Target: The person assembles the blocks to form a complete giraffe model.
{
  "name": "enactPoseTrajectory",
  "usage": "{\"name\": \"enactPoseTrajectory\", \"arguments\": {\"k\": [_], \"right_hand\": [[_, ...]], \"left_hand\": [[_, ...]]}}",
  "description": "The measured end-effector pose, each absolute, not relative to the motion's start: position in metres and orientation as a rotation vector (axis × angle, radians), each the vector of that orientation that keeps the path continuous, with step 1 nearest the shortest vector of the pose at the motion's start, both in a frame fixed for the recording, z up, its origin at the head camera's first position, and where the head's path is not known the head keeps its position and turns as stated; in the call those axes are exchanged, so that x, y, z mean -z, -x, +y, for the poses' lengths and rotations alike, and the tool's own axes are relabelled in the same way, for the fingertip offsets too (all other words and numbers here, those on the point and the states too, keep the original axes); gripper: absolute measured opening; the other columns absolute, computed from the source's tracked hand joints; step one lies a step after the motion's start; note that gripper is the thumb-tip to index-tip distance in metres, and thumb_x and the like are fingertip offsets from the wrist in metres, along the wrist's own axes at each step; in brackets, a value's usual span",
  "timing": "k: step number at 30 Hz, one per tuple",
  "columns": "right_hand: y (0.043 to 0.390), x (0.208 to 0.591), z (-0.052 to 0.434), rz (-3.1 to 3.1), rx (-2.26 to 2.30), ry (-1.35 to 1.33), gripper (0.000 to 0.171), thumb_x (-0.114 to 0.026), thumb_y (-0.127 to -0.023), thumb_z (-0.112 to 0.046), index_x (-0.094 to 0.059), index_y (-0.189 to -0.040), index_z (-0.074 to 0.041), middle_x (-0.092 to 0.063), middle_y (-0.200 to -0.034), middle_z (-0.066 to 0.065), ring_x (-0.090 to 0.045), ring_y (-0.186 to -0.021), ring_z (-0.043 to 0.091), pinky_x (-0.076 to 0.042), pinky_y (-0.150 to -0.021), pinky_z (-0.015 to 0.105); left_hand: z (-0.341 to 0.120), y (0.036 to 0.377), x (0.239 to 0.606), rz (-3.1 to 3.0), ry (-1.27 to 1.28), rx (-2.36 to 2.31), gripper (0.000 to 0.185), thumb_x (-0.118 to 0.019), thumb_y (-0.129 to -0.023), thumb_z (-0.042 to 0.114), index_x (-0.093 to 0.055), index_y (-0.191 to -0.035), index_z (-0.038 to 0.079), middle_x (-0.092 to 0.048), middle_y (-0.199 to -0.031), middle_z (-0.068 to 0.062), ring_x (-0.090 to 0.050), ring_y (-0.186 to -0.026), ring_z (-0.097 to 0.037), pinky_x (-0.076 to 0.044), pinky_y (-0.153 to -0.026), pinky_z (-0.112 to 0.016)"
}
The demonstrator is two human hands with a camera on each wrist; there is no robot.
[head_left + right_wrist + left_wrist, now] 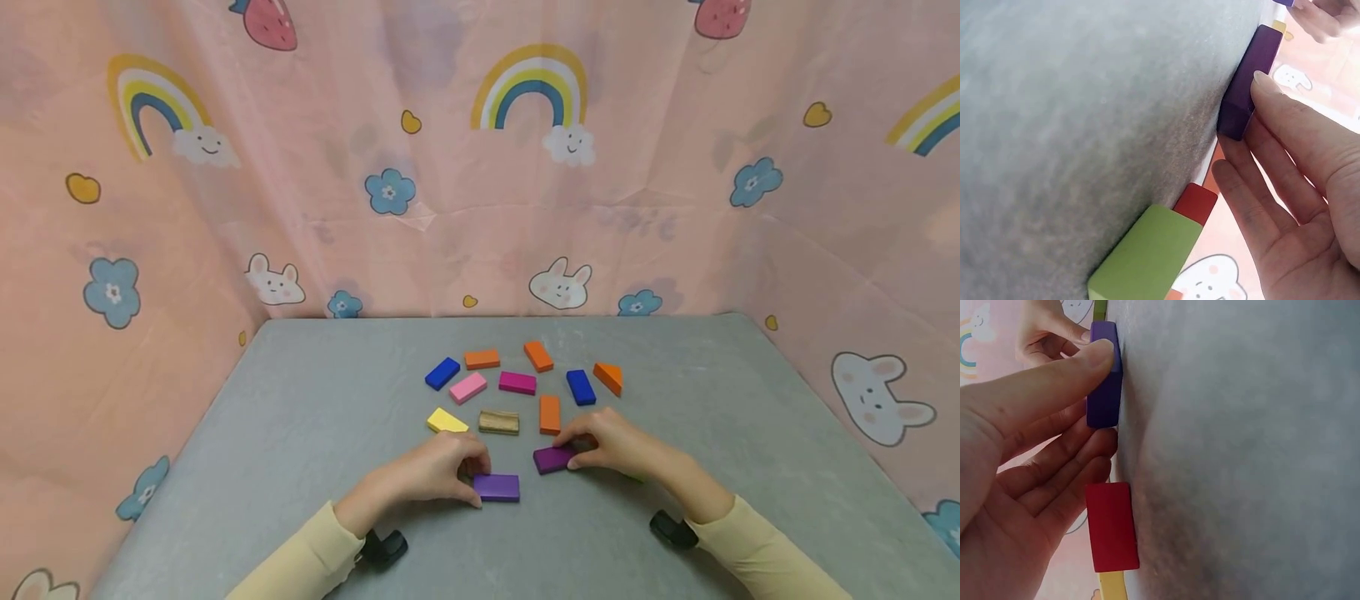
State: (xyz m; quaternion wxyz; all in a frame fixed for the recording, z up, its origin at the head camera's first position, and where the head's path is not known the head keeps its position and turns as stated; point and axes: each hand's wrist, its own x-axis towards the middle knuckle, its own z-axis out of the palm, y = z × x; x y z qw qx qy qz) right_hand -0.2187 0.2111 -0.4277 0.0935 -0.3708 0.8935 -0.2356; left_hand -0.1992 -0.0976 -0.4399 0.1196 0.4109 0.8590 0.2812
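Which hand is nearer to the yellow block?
The left hand. It rests just below the yellow block, its fingers touching a purple block. The right hand lies further off, across the wooden block.

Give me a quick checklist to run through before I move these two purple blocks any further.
1. Left hand on the violet block: ok, thumb and fingers touch its left end.
2. Right hand on the dark purple block: ok, fingertips at its right end.
3. Both blocks flat on the table: ok.
4. Gap between the two purple blocks: ok, they lie apart, not touching.
5. Other blocks out of the way: cannot tell; the orange block and the wooden block lie close behind.
6. Green block under the right palm: not ok, it sits close to the hand.
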Motion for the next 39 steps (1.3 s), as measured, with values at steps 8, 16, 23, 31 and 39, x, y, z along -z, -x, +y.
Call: {"name": "enactPoseTrajectory", "arguments": {"k": [8, 16, 23, 31, 39], "right_hand": [[0.219, 0.428, 0.211, 2.647, 0.692, 1.093, 0.026, -0.075, -0.081, -0.02, -0.072, -0.106, -0.016, -0.07, -0.101, -0.005, -0.061, -0.09, 0.009, -0.053, -0.081, 0.032], [0.218, 0.427, 0.212, 2.655, 0.687, 1.101, 0.026, -0.075, -0.081, -0.019, -0.071, -0.106, -0.016, -0.07, -0.102, -0.005, -0.06, -0.09, 0.009, -0.053, -0.081, 0.031], [0.217, 0.427, 0.212, 2.652, 0.681, 1.092, 0.027, -0.075, -0.082, -0.02, -0.071, -0.108, -0.016, -0.07, -0.103, -0.004, -0.06, -0.091, 0.01, -0.053, -0.082, 0.032], [0.216, 0.428, 0.212, 2.667, 0.669, 1.134, 0.028, -0.076, -0.08, -0.019, -0.071, -0.107, -0.015, -0.07, -0.102, -0.004, -0.059, -0.089, 0.009, -0.052, -0.079, 0.029], [0.215, 0.428, 0.212, 2.676, 0.64, 1.139, 0.03, -0.076, -0.079, -0.017, -0.071, -0.108, -0.015, -0.07, -0.104, -0.003, -0.06, -0.093, 0.011, -0.053, -0.082, 0.032]], "left_hand": [[-0.097, 0.198, 0.439, 2.511, -1.181, -0.804, 0.031, -0.084, -0.071, 0.026, -0.065, -0.094, 0.016, -0.061, -0.09, 0.009, -0.056, -0.08, -0.001, -0.048, -0.07, -0.013], [-0.097, 0.198, 0.438, 2.499, -1.185, -0.801, 0.03, -0.083, -0.072, 0.026, -0.064, -0.094, 0.017, -0.061, -0.091, 0.009, -0.055, -0.081, -0.001, -0.048, -0.071, -0.013], [-0.104, 0.197, 0.433, 2.55, -1.196, -0.858, 0.025, -0.074, -0.082, 0.03, -0.067, -0.101, 0.015, -0.064, -0.096, 0.005, -0.06, -0.086, -0.005, -0.051, -0.075, -0.017], [-0.106, 0.181, 0.422, 2.497, -1.566, -0.703, 0.023, -0.062, -0.093, 0.024, -0.069, -0.113, 0.015, -0.066, -0.113, 0.005, -0.061, -0.103, -0.004, -0.049, -0.088, -0.015], [-0.11, 0.171, 0.425, 2.432, -1.672, -0.651, 0.027, -0.059, -0.094, 0.022, -0.068, -0.117, 0.012, -0.066, -0.121, 0.001, -0.058, -0.116, -0.005, -0.045, -0.097, -0.019]]}}
